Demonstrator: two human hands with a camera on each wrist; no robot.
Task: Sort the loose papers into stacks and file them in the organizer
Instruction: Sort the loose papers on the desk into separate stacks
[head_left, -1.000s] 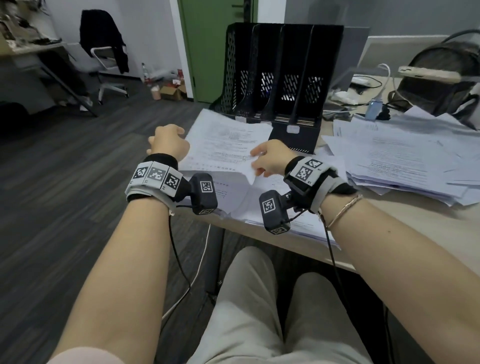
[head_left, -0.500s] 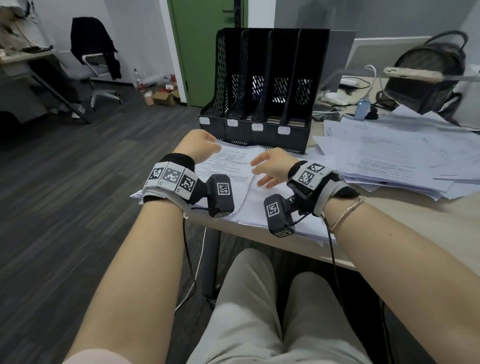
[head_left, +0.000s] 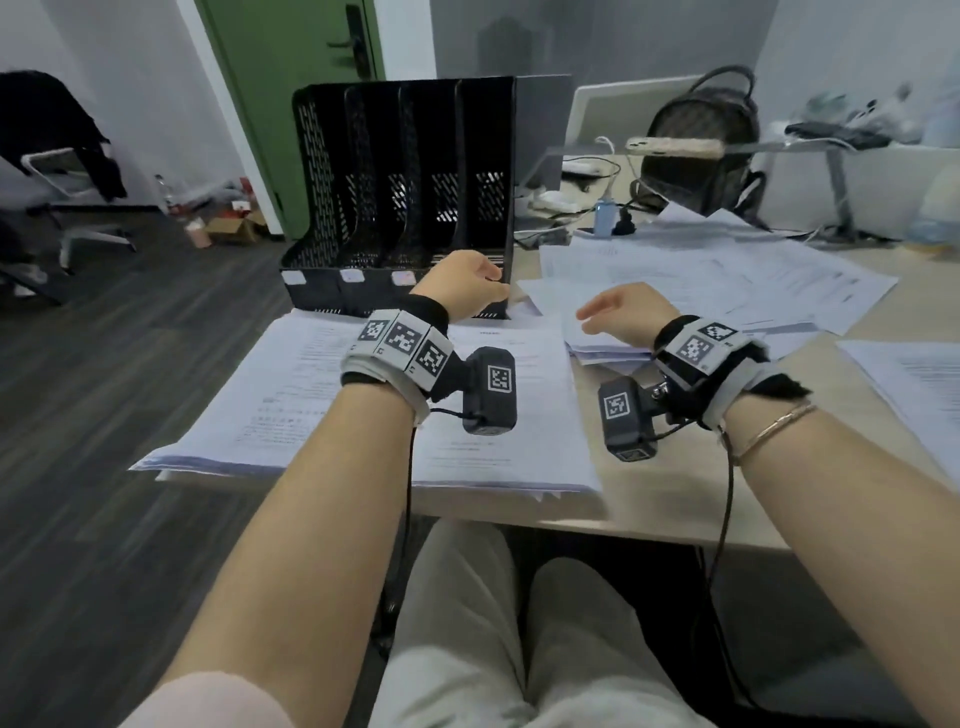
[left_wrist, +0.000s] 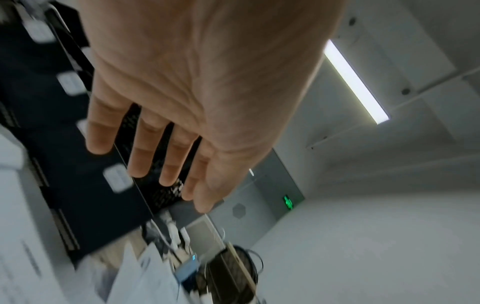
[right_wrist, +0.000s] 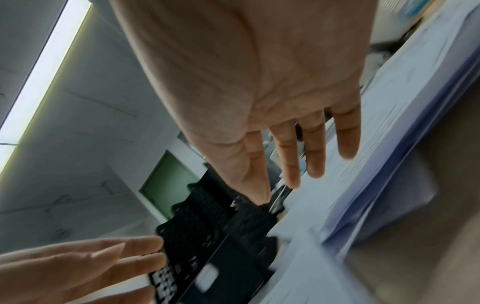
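Both hands hover empty, fingers straight and relaxed. The left hand (head_left: 465, 283) reaches toward the near right corner of the black perforated four-slot file organizer (head_left: 400, 202); whether it touches is unclear. The right hand (head_left: 626, 314) hangs over the near edge of the spread of loose white printed papers (head_left: 727, 275), which fans far and right across the desk, so this hand is nearer them. A squared stack of white printed sheets (head_left: 311, 395) lies near, just in front of the organizer, long axis left to right.

In front of me is a light wooden desk (head_left: 670, 499). On it stand a black mesh file organizer (head_left: 400, 208), stacks of white printed papers (head_left: 363, 410), and a dark backpack (head_left: 701, 150).
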